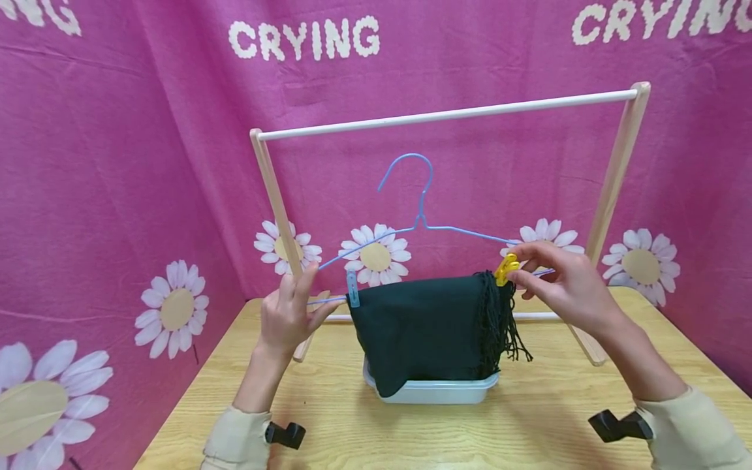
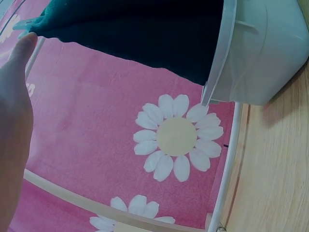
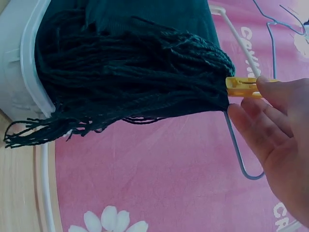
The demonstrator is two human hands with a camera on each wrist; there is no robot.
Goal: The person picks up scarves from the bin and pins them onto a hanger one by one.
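A dark fringed scarf hangs folded over the lower bar of a blue wire hanger. At the scarf's left top corner sits a blue clothespin. My left hand grips the hanger's left end, beside that clothespin. With thumb and fingers, my right hand pinches a yellow clothespin at the fringed right end. In the right wrist view, the yellow clothespin meets the scarf's top edge above the fringe. The scarf's lower part reaches down to a white plastic tub.
A wooden rack with a white top rail stands behind the hanger on the wood-grain table. The hanger's hook is below the rail, apart from it. A pink cloth backdrop with daisies encloses the table's back and sides.
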